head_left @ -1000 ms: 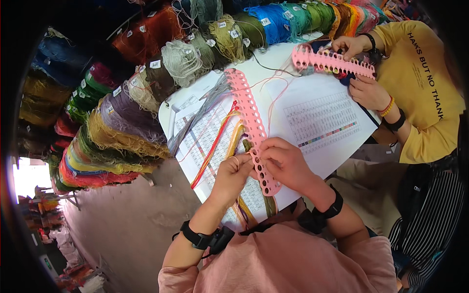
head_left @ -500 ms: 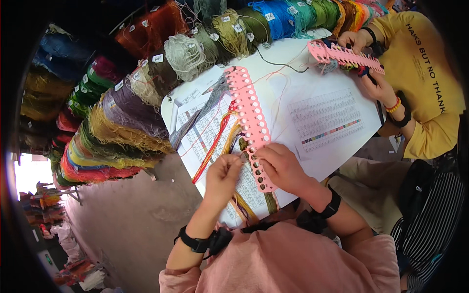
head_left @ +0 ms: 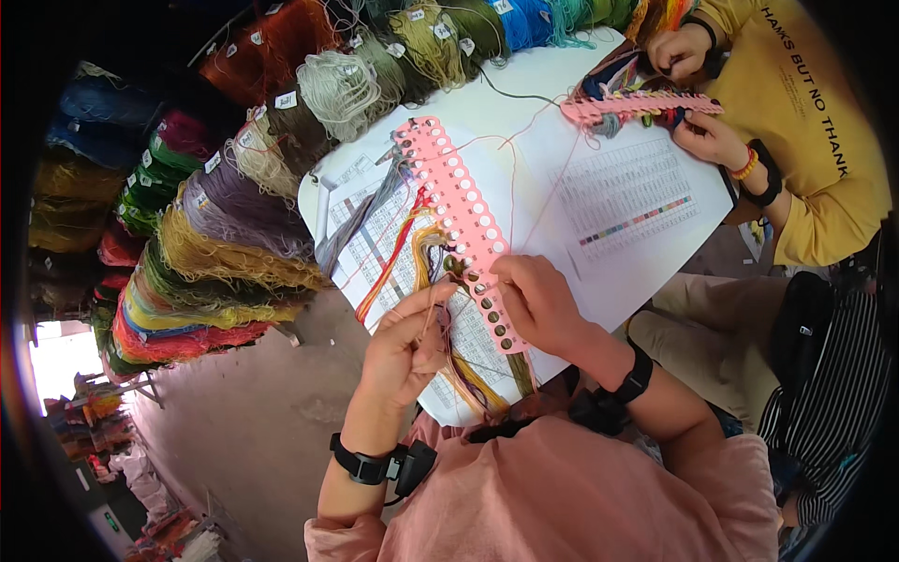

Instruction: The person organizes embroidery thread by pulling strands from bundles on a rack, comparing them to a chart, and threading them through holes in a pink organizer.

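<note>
On the white table point(head_left: 599, 84), right hand point(head_left: 538, 300) fingers grip the pink holed strip point(head_left: 464, 225); left hand point(head_left: 407, 342) fingers pinch a thread point(head_left: 433, 314)

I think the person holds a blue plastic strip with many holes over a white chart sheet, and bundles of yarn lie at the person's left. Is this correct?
Not quite: the strip with holes is pink, not blue, as the head view shows. The rest holds: the right hand rests on its near end and the left hand pinches threads beside it, over the white chart sheet, with the yarn bundles at the person's left.
</note>
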A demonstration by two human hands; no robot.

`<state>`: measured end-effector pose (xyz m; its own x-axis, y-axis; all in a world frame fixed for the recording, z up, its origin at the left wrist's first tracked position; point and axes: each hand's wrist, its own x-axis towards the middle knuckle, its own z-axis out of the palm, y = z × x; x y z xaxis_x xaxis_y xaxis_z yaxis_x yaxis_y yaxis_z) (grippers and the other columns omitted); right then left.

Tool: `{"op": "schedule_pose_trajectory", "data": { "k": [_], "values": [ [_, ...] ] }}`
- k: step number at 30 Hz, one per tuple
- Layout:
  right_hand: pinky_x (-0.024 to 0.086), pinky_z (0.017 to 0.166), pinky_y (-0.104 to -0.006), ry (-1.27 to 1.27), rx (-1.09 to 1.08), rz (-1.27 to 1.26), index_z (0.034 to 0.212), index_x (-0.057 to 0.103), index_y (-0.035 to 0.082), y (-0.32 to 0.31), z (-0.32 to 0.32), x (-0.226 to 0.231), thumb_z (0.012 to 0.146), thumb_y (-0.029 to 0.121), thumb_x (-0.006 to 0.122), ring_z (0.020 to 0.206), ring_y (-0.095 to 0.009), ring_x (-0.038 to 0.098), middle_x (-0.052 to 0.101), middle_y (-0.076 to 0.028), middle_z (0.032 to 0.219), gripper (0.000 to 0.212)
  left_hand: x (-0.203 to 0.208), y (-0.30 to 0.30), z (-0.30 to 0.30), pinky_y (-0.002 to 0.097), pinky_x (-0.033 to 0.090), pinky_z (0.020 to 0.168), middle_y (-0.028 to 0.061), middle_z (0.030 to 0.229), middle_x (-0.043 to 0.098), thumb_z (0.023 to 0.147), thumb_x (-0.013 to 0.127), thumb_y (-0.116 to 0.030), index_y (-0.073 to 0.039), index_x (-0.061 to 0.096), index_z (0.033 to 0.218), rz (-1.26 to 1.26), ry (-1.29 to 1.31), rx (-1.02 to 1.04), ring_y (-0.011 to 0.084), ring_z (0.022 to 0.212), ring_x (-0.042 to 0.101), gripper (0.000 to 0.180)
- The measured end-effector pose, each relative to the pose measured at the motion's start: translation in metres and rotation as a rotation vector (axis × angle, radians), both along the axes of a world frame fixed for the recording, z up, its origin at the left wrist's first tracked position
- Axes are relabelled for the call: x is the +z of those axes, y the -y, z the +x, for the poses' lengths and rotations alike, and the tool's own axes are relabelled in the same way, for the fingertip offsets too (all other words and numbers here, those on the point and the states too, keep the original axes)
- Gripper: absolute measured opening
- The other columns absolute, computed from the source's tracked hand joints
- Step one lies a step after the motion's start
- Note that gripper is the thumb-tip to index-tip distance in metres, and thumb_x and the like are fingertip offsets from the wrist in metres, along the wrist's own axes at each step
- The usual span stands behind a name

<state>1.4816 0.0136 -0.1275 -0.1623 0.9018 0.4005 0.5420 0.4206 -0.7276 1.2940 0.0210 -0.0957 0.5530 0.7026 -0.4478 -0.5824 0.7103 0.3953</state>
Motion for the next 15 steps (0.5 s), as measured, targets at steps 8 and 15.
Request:
{"op": "schedule_pose_trajectory", "data": {
  "k": [8,15],
  "values": [
    [0.033,0.060,-0.0335,-0.303,-0.031,-0.321,0.087,0.047,0.006,0.010,-0.008,0.002,0.073,0.005,0.048,0.062,-0.024,0.047,0.051,-0.006,0.067,0.014,-0.003,0.004,0.025,0.0181,0.030,0.040,-0.0009,0.054,0.048,0.077,0.051,-0.008,-0.002,0.052,0.100,0.444,-0.702,-0.370,0.0048,0.043,0.043,0.024],
    [0.029,0.065,-0.0345,0.287,0.044,-0.049,0.086,0.048,0.010,0.004,-0.014,0.007,0.054,0.016,0.061,0.074,-0.020,0.044,0.041,-0.003,0.075,0.035,0.016,0.006,-0.053,0.0183,0.023,0.033,-0.0036,0.054,0.041,0.080,0.051,-0.016,-0.006,0.045,0.062,0.164,-0.816,-0.197,0.0035,0.037,0.027,0.022]
  ]
}}
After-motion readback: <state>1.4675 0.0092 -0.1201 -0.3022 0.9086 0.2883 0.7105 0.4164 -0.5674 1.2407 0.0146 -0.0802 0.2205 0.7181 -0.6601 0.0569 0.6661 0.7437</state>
